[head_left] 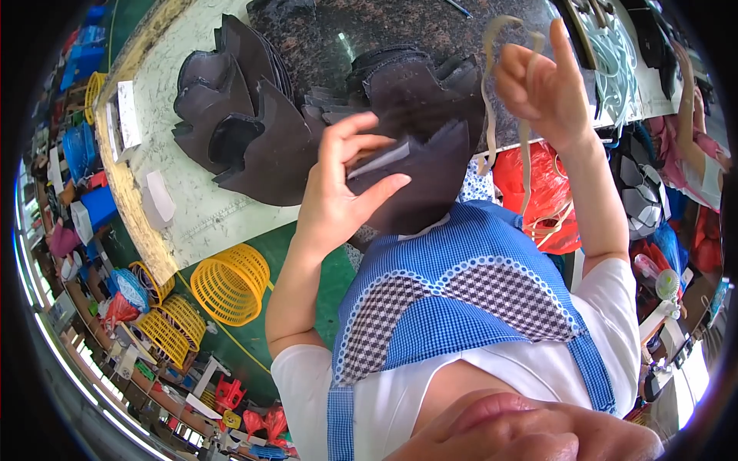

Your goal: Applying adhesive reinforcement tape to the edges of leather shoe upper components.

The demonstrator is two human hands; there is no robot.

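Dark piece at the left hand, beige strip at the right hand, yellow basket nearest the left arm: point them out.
Dark piece (427, 183), head view: front face.
Beige strip (526, 160), head view: hanging length.
Yellow basket (250, 270), head view: side wall.

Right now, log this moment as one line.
left hand: holding dark piece | right hand: raised, touching tan strip | table: stacked dark cutouts

Person's bare left hand gripping, thumb in front, fingers bent behind. Bare right hand held out, palm facing the head, fingers curled, thumb extended.
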